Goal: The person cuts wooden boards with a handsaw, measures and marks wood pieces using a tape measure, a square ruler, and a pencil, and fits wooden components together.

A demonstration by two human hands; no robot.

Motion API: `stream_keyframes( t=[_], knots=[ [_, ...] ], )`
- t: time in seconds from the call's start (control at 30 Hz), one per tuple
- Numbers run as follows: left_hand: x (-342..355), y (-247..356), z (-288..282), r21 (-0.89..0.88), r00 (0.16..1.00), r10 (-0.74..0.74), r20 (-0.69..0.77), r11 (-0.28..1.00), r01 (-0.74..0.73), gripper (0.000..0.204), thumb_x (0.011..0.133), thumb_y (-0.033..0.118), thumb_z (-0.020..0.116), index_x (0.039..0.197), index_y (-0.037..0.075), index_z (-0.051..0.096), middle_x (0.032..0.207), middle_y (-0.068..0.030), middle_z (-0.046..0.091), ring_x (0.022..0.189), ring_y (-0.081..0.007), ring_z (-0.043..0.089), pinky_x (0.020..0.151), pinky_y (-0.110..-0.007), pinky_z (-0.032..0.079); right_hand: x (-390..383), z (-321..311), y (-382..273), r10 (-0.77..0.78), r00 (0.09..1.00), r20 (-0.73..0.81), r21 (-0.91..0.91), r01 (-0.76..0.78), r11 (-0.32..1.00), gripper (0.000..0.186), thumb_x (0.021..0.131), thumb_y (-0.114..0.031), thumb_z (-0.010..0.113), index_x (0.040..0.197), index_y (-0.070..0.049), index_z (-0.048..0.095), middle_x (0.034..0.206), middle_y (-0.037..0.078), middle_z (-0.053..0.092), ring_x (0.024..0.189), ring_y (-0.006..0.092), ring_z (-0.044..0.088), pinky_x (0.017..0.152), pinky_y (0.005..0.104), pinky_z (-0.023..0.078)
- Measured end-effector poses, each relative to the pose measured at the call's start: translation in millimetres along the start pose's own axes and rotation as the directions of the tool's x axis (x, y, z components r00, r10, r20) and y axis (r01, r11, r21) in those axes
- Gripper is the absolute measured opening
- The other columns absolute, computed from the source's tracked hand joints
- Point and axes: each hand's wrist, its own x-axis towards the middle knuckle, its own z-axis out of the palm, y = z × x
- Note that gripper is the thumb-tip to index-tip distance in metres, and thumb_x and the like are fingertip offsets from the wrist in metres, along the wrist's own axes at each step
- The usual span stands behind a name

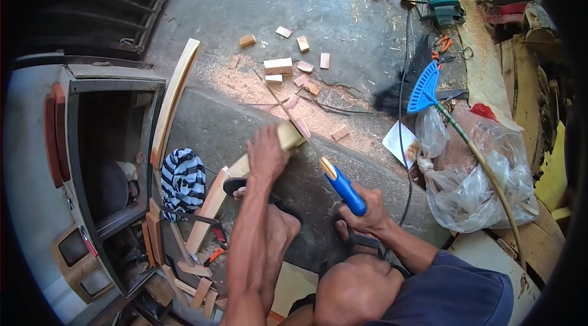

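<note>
My right hand [365, 206] is closed round the blue and wooden handle of a handsaw [343, 185]. Its thin blade slants away to the upper left, beside the end of a pale curved piece of wood [291, 136]. Whether the teeth are in the wood I cannot tell. With fingers bent over the top, my left hand [267, 149] grips that piece just left of the blade. A bare foot [283, 225] is close to my left forearm. Several small wood offcuts [278, 67] lie beyond the blade among sawdust [220, 84].
At left stands a cabinet [116, 75], with a curved wooden slat [174, 102] and striped cloth [182, 182] beside it. To the right are a blue rake [424, 88], clear plastic bags [484, 185] and a black cable [401, 99]. A green power tool [445, 11] sits farther back.
</note>
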Motion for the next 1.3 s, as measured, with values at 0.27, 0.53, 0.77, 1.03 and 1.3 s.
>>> stream_keyframes(
  t=[0.27,0.53,0.77,1.03,1.3],
  knots=[
    [27.0,-127.4,-81.6,0.236,0.843,-0.467,-0.265,0.817,0.527,0.086,0.074,0.053,0.085,0.136,0.005,0.050,0.128,-0.0180,0.059,0.119,-0.0337,0.056,0.102,-0.053,0.042,13.3,3.8,6.0,-0.053,0.999,-0.012,0.031,0.054,0.998,0.021,0.077,-0.016,0.075,0.091,-0.004,0.066,0.065,0.013,0.066,0.057,0.0273,0.070,0.056,0.0377,0.055],
    [33.3,-54.0,22.7,-0.146,0.898,-0.104,-0.427,0.988,0.046,0.036,0.095,0.033,0.063,0.113,0.002,0.067,0.112,-0.0217,0.063,0.108,-0.0404,0.057,0.095,-0.051,0.042,35.4,-6.5,17.9,-0.156,0.984,0.092,-0.003,0.156,0.988,0.027,0.077,-0.017,0.076,0.097,-0.005,0.062,0.074,0.015,0.068,0.065,0.0327,0.072,0.059,0.0389,0.055],
    [38.0,1.2,52.2,-0.320,0.837,-0.424,-0.346,0.892,0.319,0.033,0.098,0.043,0.053,0.109,0.019,0.074,0.108,-0.0083,0.063,0.106,-0.0365,0.053,0.096,-0.050,0.035,58.0,-6.6,-21.1,-0.112,0.986,0.120,-0.073,0.121,0.990,0.087,0.073,-0.012,0.075,0.154,-0.010,0.042,0.091,0.023,0.071,0.071,0.0382,0.072,0.066,0.0425,0.058],
    [32.3,11.3,53.5,-0.473,0.796,-0.576,-0.184,0.762,0.442,0.026,0.094,0.037,0.063,0.111,0.025,0.078,0.149,-0.0104,0.044,0.141,-0.0386,0.030,0.114,-0.056,0.021,50.0,-8.6,-73.3,0.114,0.987,0.114,-0.252,-0.082,0.964,0.080,0.072,-0.011,0.074,0.148,-0.004,0.049,0.083,0.025,0.070,0.063,0.0345,0.071,0.060,0.0400,0.057],
    [38.3,-5.2,42.6,-0.488,0.817,-0.559,-0.143,0.757,0.433,0.030,0.098,0.040,0.059,0.116,0.025,0.078,0.157,-0.0126,0.038,0.151,-0.0447,0.019,0.117,-0.062,0.016,14.9,-54.0,-137.4,0.085,0.991,0.108,-0.225,-0.059,0.972,0.071,0.076,-0.011,0.074,0.143,0.002,0.052,0.105,0.023,0.074,0.072,0.0312,0.076,0.067,0.0354,0.061]
  ],
)
